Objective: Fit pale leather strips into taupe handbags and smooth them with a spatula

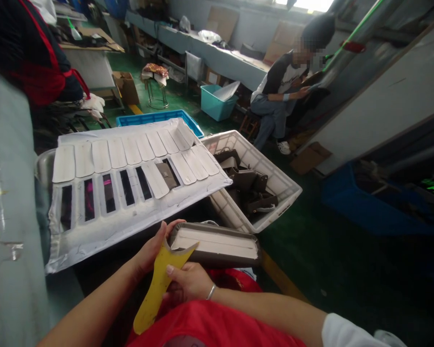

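Closest in is the red fabric garment (217, 323) over the person's lap, with both bare forearms coming in across it. The right hand (188, 284), thin silver bangle (211, 291) on the wrist, has its grip closed round a flat yellow plastic tool (155, 289). It's kind of a curved paddle with a notched, forked tip.

The left hand (150, 250) has its grip pinched on the left end of a long brown leather piece (217, 246) with a smooth white lining facing up. The thumb is on the edge and the fingers are hidden underneath.

The bit that matters: the leather piece hangs just over the lap, long axis running left to right, stretching off to the right away from the left hand. The tool slants from near-left up to that same left end, fork right beside the thumb. I can't tell if it's touching. So both hands crowd one end, and the right end sticks out with nothing holding it.

Behind that is a crinkly white sheet (104, 231) carrying rows of matte white rounded strips (101, 156) over dark slots. To the right sits a white latticed plastic crate (289, 185) holding more brown leather parts (249, 185).

Farther off, on the green floor (311, 250):
- a blue crate (155, 117)
- a teal bin (213, 103)
- a seated person (278, 82)
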Demonstrator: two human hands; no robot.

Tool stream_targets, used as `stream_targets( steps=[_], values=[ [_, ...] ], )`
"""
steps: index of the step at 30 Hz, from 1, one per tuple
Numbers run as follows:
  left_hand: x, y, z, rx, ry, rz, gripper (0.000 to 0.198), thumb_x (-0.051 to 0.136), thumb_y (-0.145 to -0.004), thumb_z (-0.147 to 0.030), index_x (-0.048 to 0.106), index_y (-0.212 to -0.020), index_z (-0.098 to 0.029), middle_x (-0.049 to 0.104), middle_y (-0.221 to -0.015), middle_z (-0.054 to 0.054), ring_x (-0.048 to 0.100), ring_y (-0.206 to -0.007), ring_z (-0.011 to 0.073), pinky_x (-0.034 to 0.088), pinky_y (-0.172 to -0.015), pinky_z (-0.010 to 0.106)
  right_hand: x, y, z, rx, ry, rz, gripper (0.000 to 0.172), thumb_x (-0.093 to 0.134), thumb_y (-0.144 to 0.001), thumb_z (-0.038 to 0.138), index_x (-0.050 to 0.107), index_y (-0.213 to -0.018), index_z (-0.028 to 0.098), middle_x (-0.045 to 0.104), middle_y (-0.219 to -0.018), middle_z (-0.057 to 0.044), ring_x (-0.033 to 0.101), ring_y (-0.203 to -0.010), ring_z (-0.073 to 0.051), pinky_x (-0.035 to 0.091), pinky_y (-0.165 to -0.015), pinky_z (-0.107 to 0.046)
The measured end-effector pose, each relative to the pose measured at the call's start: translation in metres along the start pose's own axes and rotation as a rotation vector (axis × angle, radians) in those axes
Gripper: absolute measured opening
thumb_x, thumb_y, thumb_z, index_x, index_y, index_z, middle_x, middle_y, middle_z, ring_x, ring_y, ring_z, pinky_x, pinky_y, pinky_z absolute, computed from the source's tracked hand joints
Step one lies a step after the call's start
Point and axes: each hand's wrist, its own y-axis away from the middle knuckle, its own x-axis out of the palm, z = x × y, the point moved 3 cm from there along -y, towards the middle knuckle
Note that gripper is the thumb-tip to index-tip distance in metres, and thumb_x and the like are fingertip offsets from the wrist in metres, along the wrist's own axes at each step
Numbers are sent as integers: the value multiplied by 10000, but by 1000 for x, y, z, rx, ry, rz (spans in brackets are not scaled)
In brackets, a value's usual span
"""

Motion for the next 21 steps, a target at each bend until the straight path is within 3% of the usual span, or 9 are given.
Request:
stream_targets(
  steps=[8,14,21],
  values=[
    [2,-5,-5,-79,-123,-98,529,427,-854,-568,482,-1257,-231,631,-1085,65,594,-918,217,467,-780,302,-12,-4,2,4,17,143,651,828,-464,496,637,-908,60,680,-730,-91,658,-623,-188,513,-577,-261],
    [3,-11,-9,-30,-211,-123,496,419,-861,-554,499,-1220,-222,637,-1047,61,585,-910,211,458,-789,304,-16,-6,9,3,64,170,643,798,-527,518,639,-948,60,680,-735,-90,664,-690,-203,511,-650,-292],
    [10,-17,-18,20,-432,-153,435,426,-861,-539,540,-1129,-216,631,-882,17,546,-768,159,438,-706,257,-20,-5,12,-18,94,190,646,764,-585,525,643,-996,42,680,-785,-119,658,-750,-224,493,-786,-377]
  ],
)
